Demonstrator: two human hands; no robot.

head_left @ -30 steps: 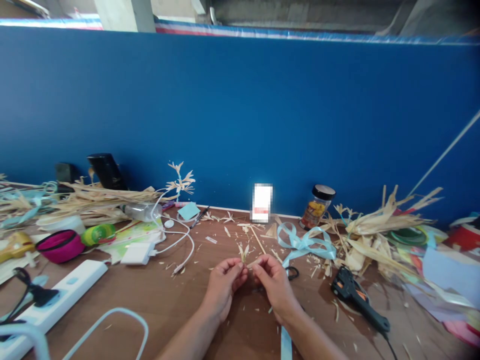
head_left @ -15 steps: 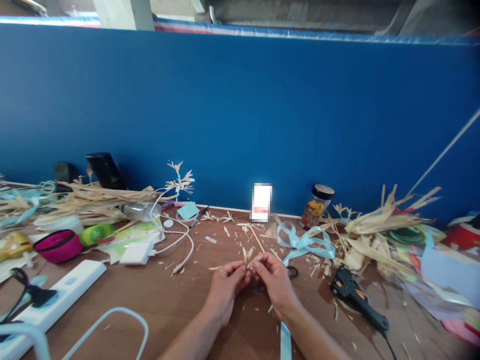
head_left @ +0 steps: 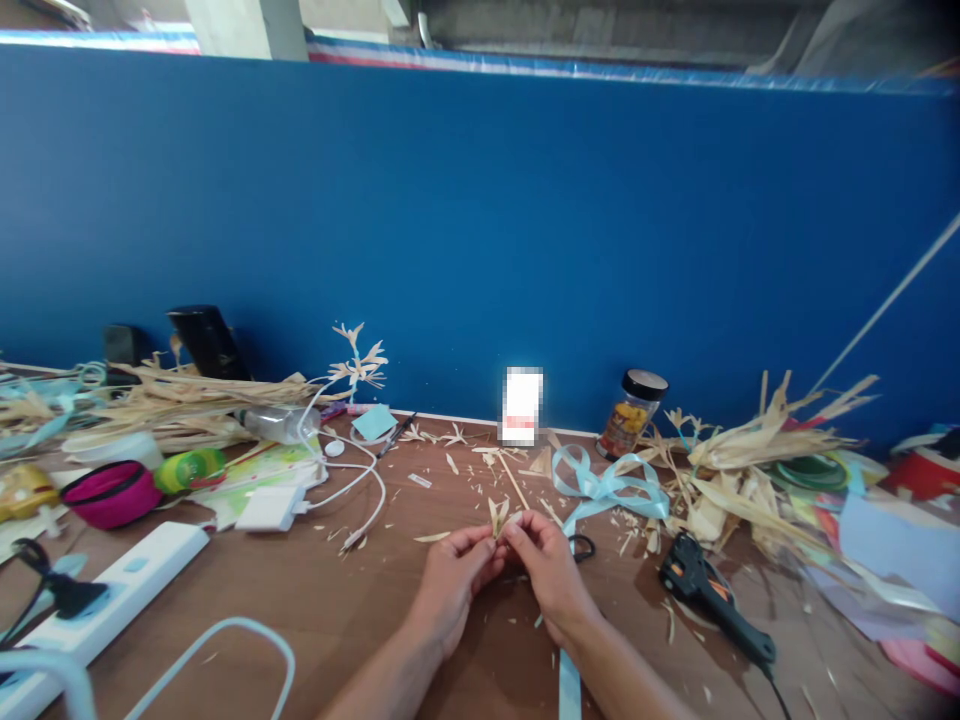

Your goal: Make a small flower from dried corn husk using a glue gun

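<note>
Between my two hands, just above the brown table [head_left: 360, 620], is a small dried-husk flower [head_left: 498, 512] with pointed pale petals fanning upward. My left hand [head_left: 459, 572] pinches its lower part from the left. From the right, my right hand [head_left: 546, 562] is closed with thumb and fingertips on the same flower. The flower's base is hidden behind my fingers. Light blue ribbon [head_left: 611, 485] lies looped beyond my right hand, and its tail runs down under my right forearm. A black scissors handle [head_left: 582, 547] shows beside that hand.
A glue gun [head_left: 712, 600] with a cord lies to the right, near heaped dried husks [head_left: 750, 460] and a lidded jar [head_left: 634, 412]. On the left are a white power strip [head_left: 112, 610], a white charger [head_left: 270, 508] and cables. A blue partition [head_left: 480, 200] stands behind.
My hands stay pinched on the husk flower, with only slight finger movement. The flower's petals stand a little more upright and open. The whole view has shifted slightly.
</note>
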